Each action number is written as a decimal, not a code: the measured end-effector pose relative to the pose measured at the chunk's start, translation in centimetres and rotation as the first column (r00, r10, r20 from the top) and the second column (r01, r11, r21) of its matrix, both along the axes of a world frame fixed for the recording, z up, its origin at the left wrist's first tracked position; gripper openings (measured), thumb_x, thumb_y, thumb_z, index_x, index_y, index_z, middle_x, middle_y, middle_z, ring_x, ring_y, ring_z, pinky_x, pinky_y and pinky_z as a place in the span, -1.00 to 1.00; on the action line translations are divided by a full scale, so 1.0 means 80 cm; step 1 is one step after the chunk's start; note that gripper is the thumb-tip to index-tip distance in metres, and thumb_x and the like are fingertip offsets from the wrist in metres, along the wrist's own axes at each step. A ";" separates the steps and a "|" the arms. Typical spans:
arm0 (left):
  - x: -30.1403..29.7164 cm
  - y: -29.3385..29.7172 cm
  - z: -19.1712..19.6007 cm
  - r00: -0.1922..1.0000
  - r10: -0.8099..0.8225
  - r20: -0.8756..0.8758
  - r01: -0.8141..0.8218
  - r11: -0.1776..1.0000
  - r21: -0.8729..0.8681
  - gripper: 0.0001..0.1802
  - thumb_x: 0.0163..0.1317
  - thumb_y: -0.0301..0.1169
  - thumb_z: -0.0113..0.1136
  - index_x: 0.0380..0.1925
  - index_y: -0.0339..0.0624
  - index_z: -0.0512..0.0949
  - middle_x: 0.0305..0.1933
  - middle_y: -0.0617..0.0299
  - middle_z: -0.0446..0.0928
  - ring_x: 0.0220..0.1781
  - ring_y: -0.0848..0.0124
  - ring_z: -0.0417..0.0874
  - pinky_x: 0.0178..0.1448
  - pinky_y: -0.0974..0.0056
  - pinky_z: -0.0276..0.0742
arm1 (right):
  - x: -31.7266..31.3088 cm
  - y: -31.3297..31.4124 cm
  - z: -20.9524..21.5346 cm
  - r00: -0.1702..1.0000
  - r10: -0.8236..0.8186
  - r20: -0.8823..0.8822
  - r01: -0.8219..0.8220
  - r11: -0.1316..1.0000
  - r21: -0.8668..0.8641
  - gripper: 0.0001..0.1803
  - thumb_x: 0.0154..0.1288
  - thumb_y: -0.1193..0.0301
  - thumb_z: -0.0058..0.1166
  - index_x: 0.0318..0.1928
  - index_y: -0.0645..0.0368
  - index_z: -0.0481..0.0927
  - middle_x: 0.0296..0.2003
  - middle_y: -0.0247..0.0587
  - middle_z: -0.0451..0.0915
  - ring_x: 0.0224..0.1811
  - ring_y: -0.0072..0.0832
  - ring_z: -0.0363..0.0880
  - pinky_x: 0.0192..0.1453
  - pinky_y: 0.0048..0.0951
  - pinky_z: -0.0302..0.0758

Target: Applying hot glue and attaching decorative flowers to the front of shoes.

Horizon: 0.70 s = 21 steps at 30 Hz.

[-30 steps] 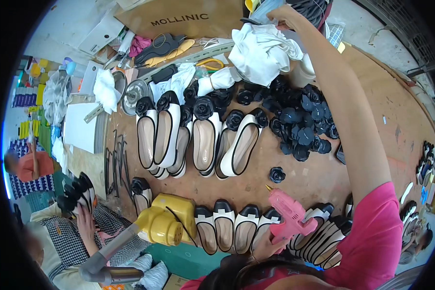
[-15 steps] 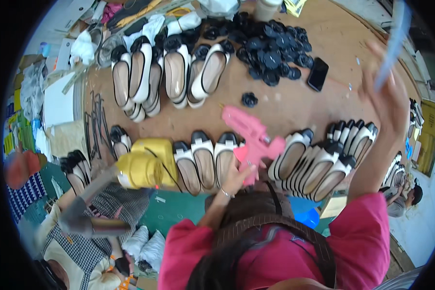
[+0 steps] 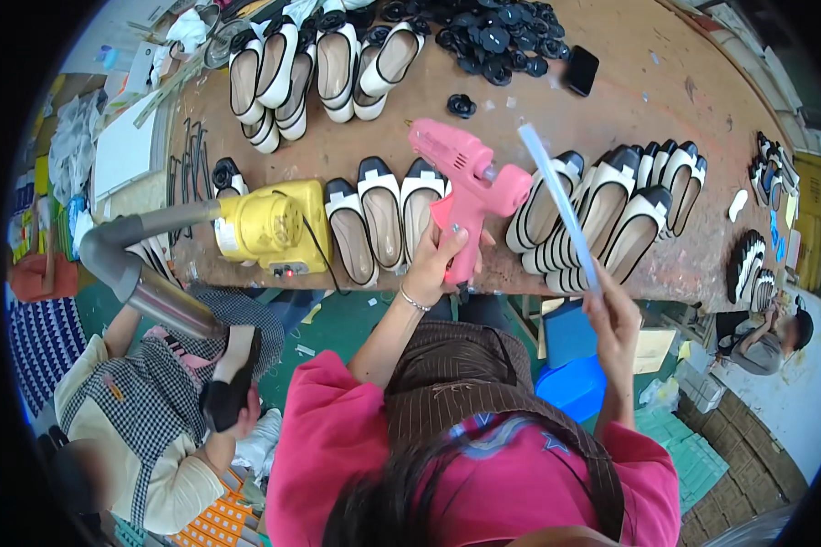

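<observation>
My left hand point(image 3: 440, 260) is wrapped round the handle of a pink hot glue gun point(image 3: 465, 187), its nozzle pointing to the far left over the bench. In my right hand point(image 3: 614, 314) is a long translucent glue stick point(image 3: 561, 205), pinched near its lower end and tilted up toward the gun's back end. The stick's tip is apart from the gun. Beyond the gun lies a single black fabric flower point(image 3: 462, 107) on the brown bench point(image 3: 356, 146).
White-and-black flat shoes point(image 3: 380, 214) line the near edge, with stacks point(image 3: 602, 219) at right and more point(image 3: 336, 73) at far left. A pile of black flowers point(image 3: 497, 41) and a phone point(image 3: 581, 70) lie beyond. A yellow blower point(image 3: 274, 228) stands left, near a co-worker point(image 3: 155, 401) holding a shoe.
My right hand has come down from the far right to near my body, bringing the glue stick beside the glue gun. The view has shifted; the co-worker now holds a shoe at the blower's pipe.
</observation>
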State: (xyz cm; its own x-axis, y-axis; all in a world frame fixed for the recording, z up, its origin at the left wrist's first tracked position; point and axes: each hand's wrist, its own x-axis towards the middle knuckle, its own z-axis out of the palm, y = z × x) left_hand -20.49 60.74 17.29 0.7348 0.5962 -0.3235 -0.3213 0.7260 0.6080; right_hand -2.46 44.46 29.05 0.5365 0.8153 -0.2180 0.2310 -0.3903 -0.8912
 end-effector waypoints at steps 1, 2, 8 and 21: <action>-0.003 -0.009 -0.001 1.000 0.001 -0.006 -0.001 1.000 -0.003 -0.51 0.32 -0.20 0.09 0.11 -0.23 0.23 -0.23 0.04 0.54 -0.51 0.44 0.58 -0.50 0.39 0.51 | -0.010 -0.021 -0.006 0.996 0.019 0.087 -0.017 1.000 -0.022 -0.60 0.28 0.60 -0.04 0.14 0.29 0.50 -0.52 -0.36 0.37 -0.51 -0.64 0.24 -0.44 -0.60 0.20; -0.007 -0.017 -0.003 0.998 0.013 0.063 -0.008 0.996 -0.084 -0.52 0.32 -0.18 0.08 0.08 -0.23 0.25 -0.24 0.05 0.53 -0.51 0.44 0.58 -0.53 0.40 0.51 | -0.019 -0.037 -0.011 0.997 -0.033 0.070 0.036 0.999 -0.037 -0.58 0.23 0.65 -0.02 0.12 0.23 0.53 -0.56 -0.32 0.29 -0.53 -0.62 0.17 -0.46 -0.57 0.15; -0.019 -0.068 0.000 0.990 0.074 0.123 -0.054 0.985 -0.165 -0.54 0.33 -0.11 0.06 0.01 -0.24 0.30 -0.26 0.08 0.51 -0.51 0.45 0.58 -0.59 0.40 0.51 | -0.037 -0.094 -0.018 0.979 -0.011 0.203 0.026 0.997 -0.070 -0.57 0.19 0.69 0.01 0.09 0.19 0.56 -0.61 -0.30 0.16 -0.57 -0.59 0.10 -0.50 -0.51 0.06; -0.039 -0.168 -0.003 0.992 0.065 0.108 -0.052 0.990 -0.128 -0.53 0.31 -0.14 0.10 0.04 -0.24 0.28 -0.26 0.06 0.53 -0.52 0.44 0.58 -0.60 0.40 0.50 | -0.037 -0.194 -0.004 0.934 0.014 0.357 0.027 0.994 -0.110 -0.62 0.22 0.66 0.05 0.05 0.15 0.60 -0.61 -0.30 0.25 -0.60 -0.61 0.15 -0.53 -0.54 0.09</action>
State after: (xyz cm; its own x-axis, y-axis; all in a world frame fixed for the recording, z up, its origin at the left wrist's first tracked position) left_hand -23.63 47.29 17.04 0.7354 0.5995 -0.3159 -0.4261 0.7716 0.4724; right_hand -5.39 28.94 28.72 0.6009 0.7930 -0.1000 0.5228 -0.4846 -0.7013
